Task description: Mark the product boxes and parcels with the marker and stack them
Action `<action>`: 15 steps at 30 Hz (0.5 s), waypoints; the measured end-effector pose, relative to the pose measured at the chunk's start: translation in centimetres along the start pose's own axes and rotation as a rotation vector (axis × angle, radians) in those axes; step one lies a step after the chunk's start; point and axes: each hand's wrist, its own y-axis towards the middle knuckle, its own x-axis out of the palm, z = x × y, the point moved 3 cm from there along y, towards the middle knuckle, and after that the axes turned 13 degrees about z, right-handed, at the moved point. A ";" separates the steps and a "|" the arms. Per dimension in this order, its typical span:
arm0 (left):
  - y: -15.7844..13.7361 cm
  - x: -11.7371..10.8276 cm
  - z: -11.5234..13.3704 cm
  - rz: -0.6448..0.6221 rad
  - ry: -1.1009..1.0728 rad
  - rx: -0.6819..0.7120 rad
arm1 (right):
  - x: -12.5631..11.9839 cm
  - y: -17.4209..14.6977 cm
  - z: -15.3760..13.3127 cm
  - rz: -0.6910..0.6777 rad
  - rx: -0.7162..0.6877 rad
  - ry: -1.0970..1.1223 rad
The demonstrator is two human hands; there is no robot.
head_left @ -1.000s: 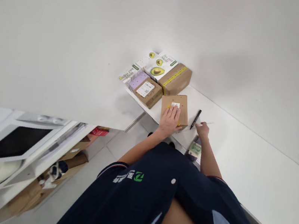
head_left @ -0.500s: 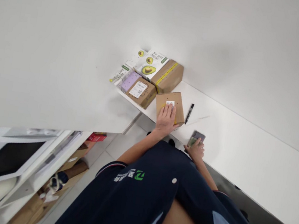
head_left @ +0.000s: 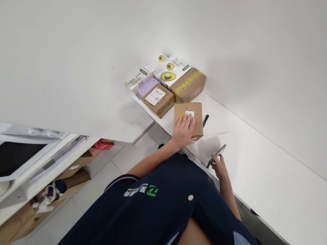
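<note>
My left hand (head_left: 184, 132) lies on a small brown cardboard box (head_left: 198, 110), its fingers stretched out flat over the top beside a white label. Between finger and thumb of my right hand (head_left: 220, 166) is a smartphone (head_left: 218, 152), tipped up on edge over the front of the white counter (head_left: 258, 154). A black marker (head_left: 206, 120) lies on the counter just beyond the box, partly hidden by it.
Behind the small box sit a brown-and-lilac box (head_left: 158, 99) with a label and a larger white-and-brown box (head_left: 189, 87) with avocado pictures and yellow tape. A shelf unit (head_left: 20, 195) holding a microwave (head_left: 2, 163) stands at lower left.
My right hand has lifted the smartphone from lying flat and tilted it on edge. My left hand stays on the small box. The view has shifted slightly.
</note>
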 end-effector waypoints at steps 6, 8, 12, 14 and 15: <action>0.1 0.3 -0.3 0.021 0.001 0.007 | -1.0 -2.8 -6.7 -0.285 -0.106 0.379; 0.1 0.4 -0.4 0.032 -0.007 -0.003 | -0.9 -4.6 -10.0 -0.408 -0.175 0.474; 0.2 0.7 -0.8 0.069 -0.031 -0.022 | 0.7 -7.9 -15.4 -0.689 -0.179 0.714; 0.3 1.0 -0.9 0.073 -0.037 -0.026 | 1.9 -9.1 -16.9 -0.801 -0.119 0.777; 0.3 1.2 -1.0 0.075 -0.039 -0.031 | 2.7 -9.7 -17.4 -0.847 -0.081 0.797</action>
